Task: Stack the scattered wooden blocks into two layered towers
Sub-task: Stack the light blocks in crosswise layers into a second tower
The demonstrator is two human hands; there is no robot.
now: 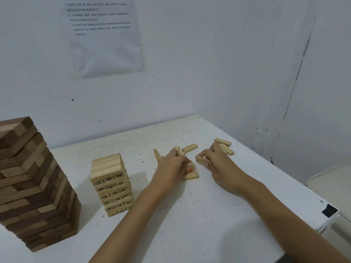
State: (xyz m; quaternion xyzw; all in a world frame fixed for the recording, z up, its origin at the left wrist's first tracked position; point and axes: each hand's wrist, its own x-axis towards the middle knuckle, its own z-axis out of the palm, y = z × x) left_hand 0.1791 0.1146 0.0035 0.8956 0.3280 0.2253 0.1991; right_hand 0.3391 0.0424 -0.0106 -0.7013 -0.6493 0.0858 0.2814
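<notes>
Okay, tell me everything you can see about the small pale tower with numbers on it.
The small pale tower stands upright on the white table, right of the bigger brown tower. It is light wood: layers of side-by-side blocks, crossed alternately, black numbers such as 22, 44 and 12 printed on the block ends. Its top layer looks complete. Neither the left hand nor the right hand touches it; both grip loose blocks to its right.

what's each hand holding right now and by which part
The right hand pinches a pale wooden block at one end. The left hand curls round an orange-marked block; the exact grip is hidden.
</notes>
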